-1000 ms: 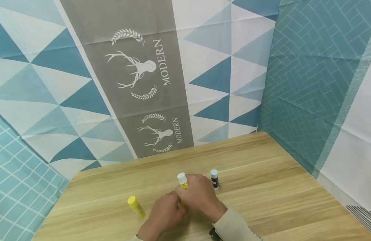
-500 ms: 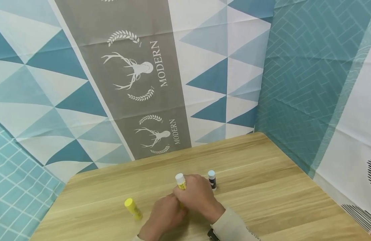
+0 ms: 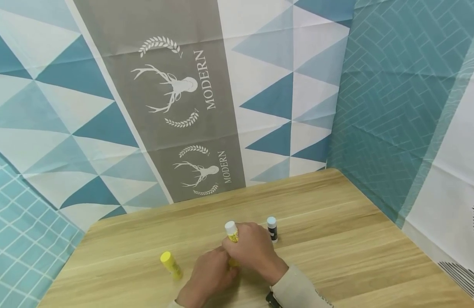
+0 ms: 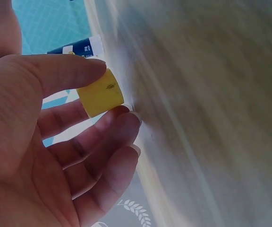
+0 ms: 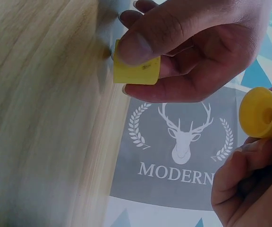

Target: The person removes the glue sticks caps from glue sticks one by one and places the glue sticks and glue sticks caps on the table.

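Low in the middle of the head view, my right hand (image 3: 256,248) grips a yellow glue stick (image 3: 232,233) with its white end up. The right wrist view shows that tube's hollow yellow end (image 5: 255,113) uncovered. Just below and to the left, my left hand (image 3: 211,271) pinches a short yellow cap (image 4: 100,94) between thumb and fingers, close over the wooden table (image 3: 337,239). The cap and the tube are apart in the right wrist view. In the left wrist view the other fingers (image 4: 110,172) are bent beneath the cap.
Left of the hands stands another yellow glue stick (image 3: 171,265). Just right of them is a dark glue stick (image 3: 272,230) with a pale top. Behind the table hangs a patterned cloth (image 3: 190,107) with deer prints, and a teal cloth (image 3: 387,107) covers the right side.
The head view shifts slightly left and back. Both hands keep their grips in nearly the same place, and the standing glue sticks have not moved.
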Demonstrator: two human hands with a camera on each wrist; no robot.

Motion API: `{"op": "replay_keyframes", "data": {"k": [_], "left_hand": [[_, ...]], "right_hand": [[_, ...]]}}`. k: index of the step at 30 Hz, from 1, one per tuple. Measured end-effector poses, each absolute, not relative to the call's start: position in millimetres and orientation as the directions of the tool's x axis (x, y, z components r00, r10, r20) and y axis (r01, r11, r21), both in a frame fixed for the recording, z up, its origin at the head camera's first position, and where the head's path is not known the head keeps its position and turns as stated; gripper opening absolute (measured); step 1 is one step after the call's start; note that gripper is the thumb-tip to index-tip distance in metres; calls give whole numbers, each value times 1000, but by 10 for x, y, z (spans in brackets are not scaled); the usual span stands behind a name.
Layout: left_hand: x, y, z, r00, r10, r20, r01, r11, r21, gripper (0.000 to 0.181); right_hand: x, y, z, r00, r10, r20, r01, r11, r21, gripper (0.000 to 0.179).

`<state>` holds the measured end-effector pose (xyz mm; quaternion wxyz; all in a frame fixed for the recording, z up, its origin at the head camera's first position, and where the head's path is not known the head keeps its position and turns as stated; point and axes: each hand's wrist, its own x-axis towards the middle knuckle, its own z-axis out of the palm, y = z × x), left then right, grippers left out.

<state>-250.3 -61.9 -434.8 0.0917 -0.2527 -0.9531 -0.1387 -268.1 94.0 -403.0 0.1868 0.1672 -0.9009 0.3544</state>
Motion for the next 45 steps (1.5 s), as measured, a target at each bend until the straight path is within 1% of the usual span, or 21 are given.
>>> {"op": "replay_keyframes", "data": {"k": [11, 19, 28, 36, 41, 45], "left_hand": [[-2483, -610, -4322, -865, 456, 207, 496, 840, 220, 20], [-2446, -599, -4300, -860, 480, 172, 509, 827, 238, 25], [-2420, -590, -4274, -861, 484, 155, 508, 825, 247, 22], [-2371, -611, -4275, -841, 514, 170, 541, 810, 226, 20], [-2350, -618, -4275, -843, 514, 159, 538, 809, 236, 19], [-2334, -618, -4278, -854, 505, 125, 520, 817, 251, 18]], "right_hand": [[-2681, 942, -4024, -871, -165, 462, -437, 690, -577, 31], [-2691, 948, -4032, -878, -167, 448, -431, 685, -588, 32], [-2691, 949, -4032, -873, -169, 457, -437, 686, -582, 31], [-2683, 949, -4028, -886, -169, 432, -420, 689, -591, 30], [-2672, 943, -4025, -888, -170, 426, -416, 691, -591, 30], [-2671, 941, -4030, -891, -170, 421, -412, 691, -594, 29]]}}
